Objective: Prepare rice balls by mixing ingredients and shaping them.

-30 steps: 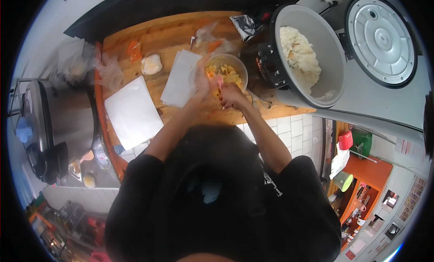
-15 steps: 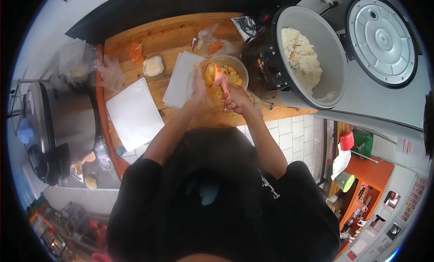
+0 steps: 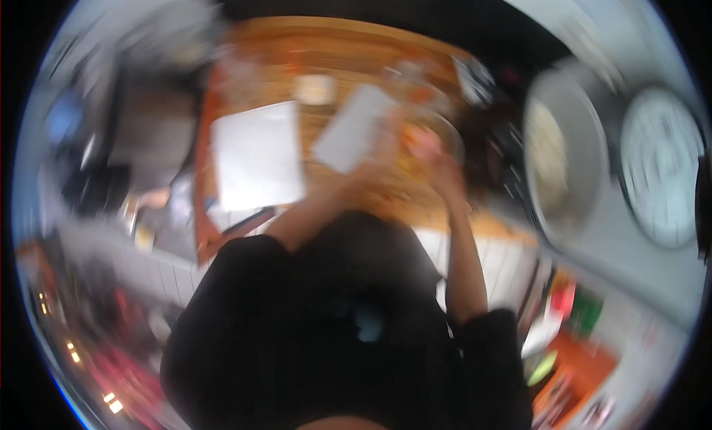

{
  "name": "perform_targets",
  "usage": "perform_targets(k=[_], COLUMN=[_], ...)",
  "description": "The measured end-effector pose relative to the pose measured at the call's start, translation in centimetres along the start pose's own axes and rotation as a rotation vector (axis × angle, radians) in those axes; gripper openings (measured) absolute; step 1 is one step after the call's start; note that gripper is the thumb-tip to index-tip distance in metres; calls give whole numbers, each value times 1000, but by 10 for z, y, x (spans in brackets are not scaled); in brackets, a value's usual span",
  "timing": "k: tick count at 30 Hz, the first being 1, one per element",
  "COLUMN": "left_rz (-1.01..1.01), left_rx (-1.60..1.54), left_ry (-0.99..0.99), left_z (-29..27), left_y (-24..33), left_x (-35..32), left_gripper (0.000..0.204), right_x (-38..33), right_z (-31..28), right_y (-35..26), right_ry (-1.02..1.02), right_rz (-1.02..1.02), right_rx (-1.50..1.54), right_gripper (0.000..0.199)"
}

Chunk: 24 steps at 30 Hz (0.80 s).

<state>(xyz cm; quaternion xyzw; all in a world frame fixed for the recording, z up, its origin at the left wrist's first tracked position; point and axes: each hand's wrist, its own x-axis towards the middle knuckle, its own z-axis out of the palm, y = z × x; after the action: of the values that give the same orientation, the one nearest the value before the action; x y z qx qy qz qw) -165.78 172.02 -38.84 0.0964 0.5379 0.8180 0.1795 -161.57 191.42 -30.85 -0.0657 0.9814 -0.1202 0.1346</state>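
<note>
The whole view is smeared by motion. My right hand (image 3: 447, 176) is closed around the handle of a pink scoop (image 3: 425, 143), whose head is over a round bowl (image 3: 457, 139). Orange-yellow food (image 3: 406, 165) shows in the bowl. My left hand (image 3: 383, 146) is at the bowl's left side, partly over white sheets of paper (image 3: 350, 132); its fingers are too blurred to read. Farther left on the wooden table lies a larger white sheet (image 3: 258, 159). Behind it is a small whitish lump (image 3: 315, 90).
To the right stands a large open rice cooker (image 3: 589, 144) holding white rice (image 3: 545, 144), with its round metal lid (image 3: 662, 166) swung out beyond. Crumpled clear plastic (image 3: 415, 81) and a silvery packet (image 3: 475, 80) lie at the table's back. A dark appliance (image 3: 152, 126) stands left.
The whole view has swung, so the table and cooker appear farther right and everything is blurred. My right hand keeps the pink scoop at the bowl; my left hand stays beside it.
</note>
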Motion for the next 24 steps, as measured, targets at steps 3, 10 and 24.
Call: perform_targets(k=[3, 10, 24], left_rz=[16, -469, 166], left_rx=[737, -784, -457], left_ry=[-68, 294, 743], left_z=[40, -81, -144], left_y=[120, 203, 258], left_x=[-12, -244, -349], left_gripper=[70, 57, 55], right_x=[-56, -64, -66], right_z=[-57, -87, 4], right_y=[-11, -72, -468], right_ry=[59, 92, -101], right_rz=[101, 90, -872], right_rx=[328, 87, 752], right_gripper=[55, 59, 13])
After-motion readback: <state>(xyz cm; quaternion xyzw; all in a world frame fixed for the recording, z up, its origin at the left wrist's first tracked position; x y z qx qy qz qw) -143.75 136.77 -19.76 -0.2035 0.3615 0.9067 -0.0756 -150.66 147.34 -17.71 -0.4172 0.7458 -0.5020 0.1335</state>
